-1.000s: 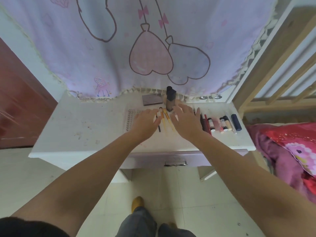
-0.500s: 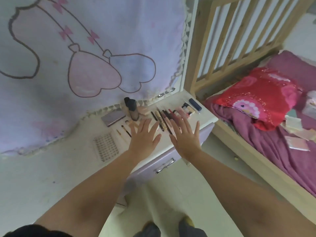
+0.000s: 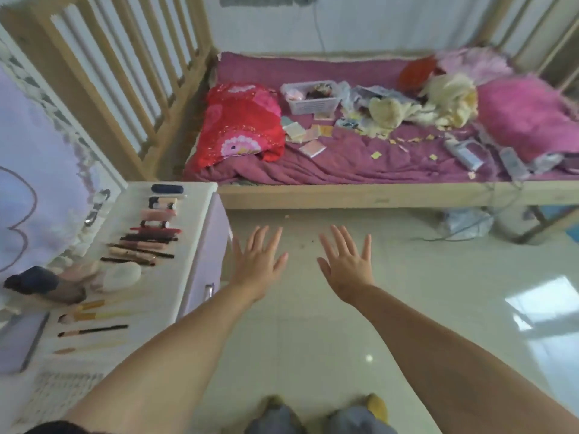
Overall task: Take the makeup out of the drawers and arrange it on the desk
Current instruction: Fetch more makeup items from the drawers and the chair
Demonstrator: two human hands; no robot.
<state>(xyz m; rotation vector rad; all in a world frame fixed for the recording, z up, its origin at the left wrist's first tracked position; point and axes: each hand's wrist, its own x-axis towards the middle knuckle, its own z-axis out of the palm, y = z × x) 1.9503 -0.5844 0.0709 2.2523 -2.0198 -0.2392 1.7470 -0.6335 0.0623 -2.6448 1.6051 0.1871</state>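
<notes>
Lying in a row along the white desk (image 3: 194, 214) at far left: brushes (image 3: 94, 329), a pale puff (image 3: 122, 276), pencils and tubes (image 3: 147, 242), a dark blue tube (image 3: 167, 189) at the far end. Beside the brushes, a lilac palette (image 3: 18, 343); nearer, a lash tray (image 3: 59, 393). Closed drawer front (image 3: 203, 261) below the edge. Over the tiled floor (image 3: 438, 308), well apart from the desk: left hand (image 3: 258, 264), fingers straight and spread, holding nothing; right hand (image 3: 346, 264), spread flat too, likewise empty. Beyond, a wooden bed (image 3: 376, 194) with purple bedding and a red pillow (image 3: 244, 120).

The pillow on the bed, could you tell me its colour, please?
Red with pink flowers, clear in the head view: pillow.
</notes>
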